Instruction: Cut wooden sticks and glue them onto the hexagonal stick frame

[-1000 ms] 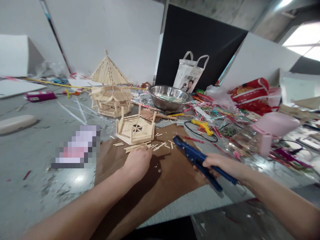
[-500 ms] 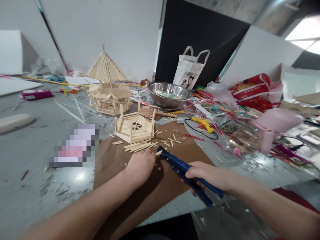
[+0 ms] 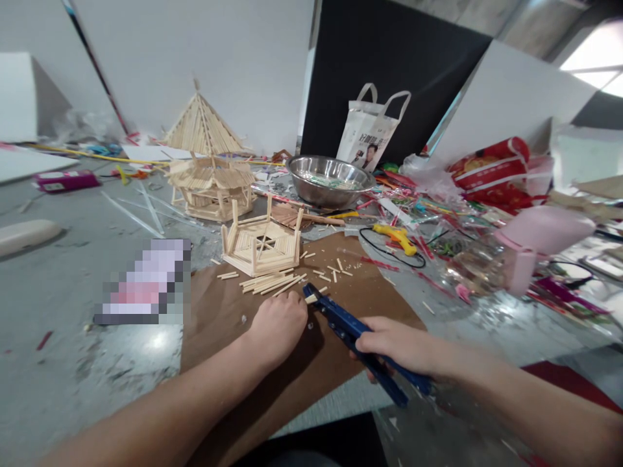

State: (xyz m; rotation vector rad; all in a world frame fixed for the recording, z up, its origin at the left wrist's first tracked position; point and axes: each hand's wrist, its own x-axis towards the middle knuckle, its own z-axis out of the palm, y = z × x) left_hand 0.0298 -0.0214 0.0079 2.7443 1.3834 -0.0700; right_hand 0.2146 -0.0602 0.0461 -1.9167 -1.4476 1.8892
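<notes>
My right hand (image 3: 396, 344) grips the handles of blue cutting pliers (image 3: 348, 327), whose jaws sit close against my left hand (image 3: 277, 324). My left hand is closed in a pinch on a small wooden stick (image 3: 311, 297) that lies in the jaws. Both hands rest over a brown paper sheet (image 3: 228, 311). Just beyond lie loose wooden sticks (image 3: 272, 283) and a small open wooden stick frame (image 3: 260, 243). Farther back stands a finished stick pavilion (image 3: 207, 162).
A steel bowl (image 3: 328, 181), a white bag (image 3: 372, 133), a yellow glue gun (image 3: 396, 238) with a black cord, red packets (image 3: 491, 172), a pink object (image 3: 540, 237) and colourful clutter fill the right. A blurred patch (image 3: 146, 282) lies left on the grey table (image 3: 63, 272).
My right hand brought the blue pliers leftward and nearer, until their jaws reached my left hand. My left hand drew back slightly from the stick pile with a stick pinched.
</notes>
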